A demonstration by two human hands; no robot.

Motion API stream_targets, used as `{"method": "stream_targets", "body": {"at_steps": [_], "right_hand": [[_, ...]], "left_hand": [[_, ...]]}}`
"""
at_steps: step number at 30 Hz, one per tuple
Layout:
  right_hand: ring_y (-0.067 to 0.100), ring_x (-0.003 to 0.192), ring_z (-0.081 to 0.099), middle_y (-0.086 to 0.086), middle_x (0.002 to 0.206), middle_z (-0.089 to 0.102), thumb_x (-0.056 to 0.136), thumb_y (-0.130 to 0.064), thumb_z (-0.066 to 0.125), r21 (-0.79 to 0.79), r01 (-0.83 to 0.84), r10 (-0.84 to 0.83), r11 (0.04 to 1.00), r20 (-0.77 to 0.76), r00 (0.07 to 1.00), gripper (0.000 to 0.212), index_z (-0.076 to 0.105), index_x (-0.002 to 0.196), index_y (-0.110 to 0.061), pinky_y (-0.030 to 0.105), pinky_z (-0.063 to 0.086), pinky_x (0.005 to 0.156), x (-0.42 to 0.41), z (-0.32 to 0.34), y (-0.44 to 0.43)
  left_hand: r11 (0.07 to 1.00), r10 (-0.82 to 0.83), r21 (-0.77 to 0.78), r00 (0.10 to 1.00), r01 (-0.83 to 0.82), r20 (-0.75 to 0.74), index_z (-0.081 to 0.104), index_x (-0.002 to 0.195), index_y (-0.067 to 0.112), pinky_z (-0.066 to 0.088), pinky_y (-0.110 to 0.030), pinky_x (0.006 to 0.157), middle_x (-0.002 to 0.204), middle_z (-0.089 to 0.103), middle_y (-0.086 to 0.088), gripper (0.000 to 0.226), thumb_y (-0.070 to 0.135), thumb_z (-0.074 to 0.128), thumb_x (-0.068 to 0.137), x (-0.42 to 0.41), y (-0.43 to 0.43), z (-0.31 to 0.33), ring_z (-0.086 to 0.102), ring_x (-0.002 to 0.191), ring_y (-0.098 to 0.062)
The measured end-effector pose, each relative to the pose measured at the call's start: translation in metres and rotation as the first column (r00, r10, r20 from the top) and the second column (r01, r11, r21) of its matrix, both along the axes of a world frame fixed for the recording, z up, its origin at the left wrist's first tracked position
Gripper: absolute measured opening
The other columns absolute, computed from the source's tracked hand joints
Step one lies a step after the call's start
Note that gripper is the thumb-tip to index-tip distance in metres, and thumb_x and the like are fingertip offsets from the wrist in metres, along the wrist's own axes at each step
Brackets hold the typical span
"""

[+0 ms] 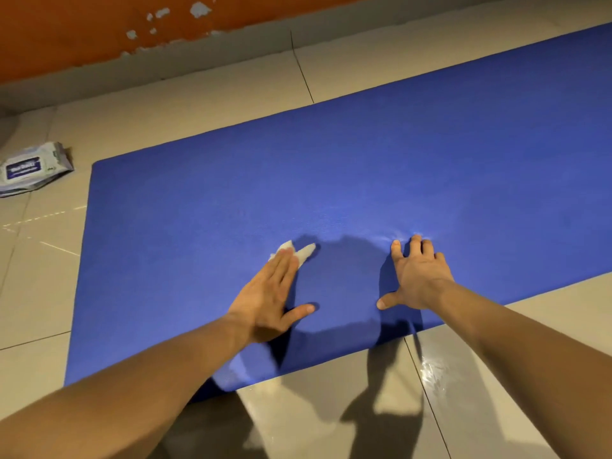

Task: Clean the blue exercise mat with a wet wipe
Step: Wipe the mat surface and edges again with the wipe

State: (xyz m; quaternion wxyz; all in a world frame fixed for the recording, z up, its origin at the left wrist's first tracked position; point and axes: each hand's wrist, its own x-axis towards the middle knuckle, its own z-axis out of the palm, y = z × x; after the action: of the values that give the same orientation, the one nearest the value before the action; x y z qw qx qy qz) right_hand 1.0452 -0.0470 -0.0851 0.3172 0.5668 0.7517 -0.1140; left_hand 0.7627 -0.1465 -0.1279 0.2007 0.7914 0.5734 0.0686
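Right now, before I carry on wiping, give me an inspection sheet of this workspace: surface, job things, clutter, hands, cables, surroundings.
Surface: beige floor tiles, with a shiny wet-looking patch by the mat's near edge.
Job's things: blue mat lies flat on the tiles; white wet wipe lies on the mat, mostly hidden under the left hand.
Clutter: pack of wipes on the floor beyond the mat's left end.
Hands: left hand flat, fingers pressing the wipe; right hand spread on the mat, holding nothing.
Cables: nothing seen.
Surroundings: orange wall with chipped paint above a grey base.
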Motion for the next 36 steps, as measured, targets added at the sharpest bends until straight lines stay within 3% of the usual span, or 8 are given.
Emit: {"method": "stream_targets", "body": {"at_steps": [4, 9, 15, 20, 24, 29, 33, 36], "right_hand": [[0.047, 0.148, 0.014, 0.029, 0.161, 0.005, 0.061, -0.094, 0.057, 0.031, -0.011, 0.011, 0.999, 0.002, 1.0, 0.144, -0.005, 0.16, -0.01, 0.045, 0.033, 0.112, 0.0, -0.001, -0.003], [0.047, 0.147, 0.016, 0.03, 0.16, 0.006, 0.06, -0.093, 0.06, 0.036, -0.015, 0.015, 0.999, 0.017, 1.0, 0.146, -0.004, 0.16, -0.008, 0.046, 0.033, 0.112, -0.003, -0.004, -0.001], [0.047, 0.148, 0.012, 0.029, 0.161, 0.004, 0.063, -0.091, 0.062, 0.035, -0.011, 0.011, 0.999, 0.001, 1.0, 0.143, -0.004, 0.16, -0.01, 0.049, 0.029, 0.115, 0.0, -0.007, 0.0], [0.048, 0.148, 0.01, 0.03, 0.161, 0.002, 0.062, -0.091, 0.061, 0.012, 0.001, -0.001, 1.0, -0.008, 1.0, 0.144, -0.006, 0.16, -0.01, 0.051, 0.029, 0.114, 0.001, -0.002, 0.0], [0.047, 0.149, 0.011, 0.029, 0.162, 0.003, 0.061, -0.094, 0.059, 0.018, -0.003, 0.003, 1.0, -0.009, 1.0, 0.145, -0.006, 0.16, -0.011, 0.049, 0.031, 0.113, 0.002, -0.003, 0.0], [0.048, 0.147, 0.015, 0.03, 0.16, 0.006, 0.06, -0.093, 0.061, 0.023, -0.008, 0.008, 1.0, 0.011, 1.0, 0.147, -0.005, 0.16, -0.008, 0.048, 0.032, 0.113, -0.002, -0.005, 0.001], [0.048, 0.147, 0.016, 0.03, 0.16, 0.007, 0.057, -0.092, 0.065, 0.011, 0.004, -0.004, 1.0, 0.014, 1.0, 0.15, -0.005, 0.16, -0.007, 0.049, 0.033, 0.113, -0.003, -0.008, 0.003], [0.048, 0.146, 0.015, 0.03, 0.16, 0.005, 0.056, -0.09, 0.068, 0.003, 0.016, -0.016, 1.0, -0.007, 1.0, 0.151, -0.005, 0.16, -0.008, 0.05, 0.032, 0.114, -0.003, -0.009, 0.004]], "left_hand": [[0.991, 0.127, -0.051, 0.989, -0.123, 0.073, -0.011, 0.162, 0.037, 0.006, -0.043, 0.129, 0.169, -0.005, 0.013, 0.093, 0.07, 0.047, 0.097, -0.003, -0.026, 0.008, -0.015, 0.156, -0.009], [0.992, 0.113, 0.049, 0.993, -0.114, 0.027, -0.017, 0.161, 0.03, 0.004, -0.043, 0.129, 0.171, -0.001, 0.005, 0.097, 0.078, 0.036, 0.095, 0.04, 0.012, -0.01, -0.011, 0.158, -0.018], [0.995, -0.099, 0.031, 0.995, 0.098, 0.03, -0.005, 0.164, 0.023, 0.013, -0.047, 0.127, 0.17, 0.008, -0.001, 0.094, 0.059, 0.052, 0.099, 0.086, 0.08, -0.019, -0.005, 0.158, -0.023], [0.974, -0.224, -0.033, 0.974, 0.224, -0.008, -0.014, 0.162, 0.027, 0.001, -0.038, 0.129, 0.168, -0.02, 0.014, 0.099, 0.055, 0.057, 0.099, 0.035, 0.02, 0.012, -0.017, 0.156, -0.012], [0.989, -0.112, -0.11, 0.99, 0.103, -0.084, -0.027, 0.157, 0.033, 0.006, -0.041, 0.129, 0.167, -0.025, 0.011, 0.111, 0.064, 0.058, 0.093, -0.007, -0.046, 0.016, -0.02, 0.155, -0.011], [0.988, -0.095, -0.139, 0.967, 0.064, -0.235, -0.041, 0.15, 0.021, 0.0, -0.044, 0.128, 0.165, -0.033, 0.001, 0.11, 0.091, 0.015, 0.086, 0.013, -0.04, 0.01, -0.032, 0.151, -0.018], [0.996, -0.088, -0.001, 0.995, 0.088, -0.037, -0.016, 0.161, 0.013, 0.004, -0.046, 0.128, 0.162, -0.034, 0.015, 0.117, 0.081, 0.046, 0.089, 0.039, -0.004, -0.003, -0.016, 0.157, -0.024], [0.992, -0.104, -0.075, 0.993, 0.1, -0.048, -0.042, 0.147, 0.033, 0.001, -0.046, 0.128, 0.161, -0.038, 0.006, 0.117, 0.087, 0.041, 0.085, 0.064, 0.031, -0.01, -0.024, 0.155, -0.02]]}}
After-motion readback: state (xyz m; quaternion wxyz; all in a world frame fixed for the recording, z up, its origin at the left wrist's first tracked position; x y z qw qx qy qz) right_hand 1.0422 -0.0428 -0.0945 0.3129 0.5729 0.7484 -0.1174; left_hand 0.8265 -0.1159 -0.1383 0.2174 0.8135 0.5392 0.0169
